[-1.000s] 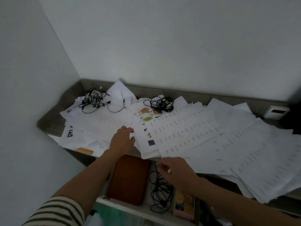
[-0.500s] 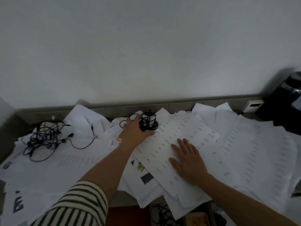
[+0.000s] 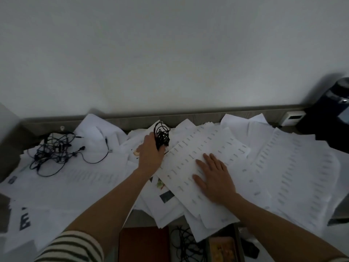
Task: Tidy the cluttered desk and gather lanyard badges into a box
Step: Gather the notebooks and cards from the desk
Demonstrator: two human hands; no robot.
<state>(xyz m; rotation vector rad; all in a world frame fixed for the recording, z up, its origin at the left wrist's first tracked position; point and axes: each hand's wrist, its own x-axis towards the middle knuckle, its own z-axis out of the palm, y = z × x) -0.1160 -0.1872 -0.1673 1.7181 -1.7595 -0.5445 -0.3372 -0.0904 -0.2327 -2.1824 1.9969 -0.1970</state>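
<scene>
Both hands are reaching out over a desk buried in white paper, and I am describing everything relative to the black cord bundle [image 3: 162, 136] near the back middle.

Far to the left of that bundle, a larger tangle of dark cords [image 3: 54, 151] is lying on loose sheets, one strand trailing out toward the bundle. I cannot tell whether these are lanyards or cables, and I am seeing no badge cards on them.

My left hand [image 3: 150, 155] is sitting just below and left of the bundle, its fingers curling around the bundle's lower edge and gripping it. The bundle is a rough coil with no clear tip; its longer dimension is standing roughly upright, leaning slightly away from me toward the wall.

Below and right of the bundle, my right hand [image 3: 215, 178] is lying flat, fingers spread, pressing on a printed sheet [image 3: 200, 163] and holding nothing. That sheet's long axis is running diagonally, from the near edge up and right toward the wall.

I am judging this as the gathering step: picking up one cord bundle while pinning the papers. The next move is calling for lifting it clear without dragging sheets, then carrying it to a box, which I am not clearly seeing here.
</scene>
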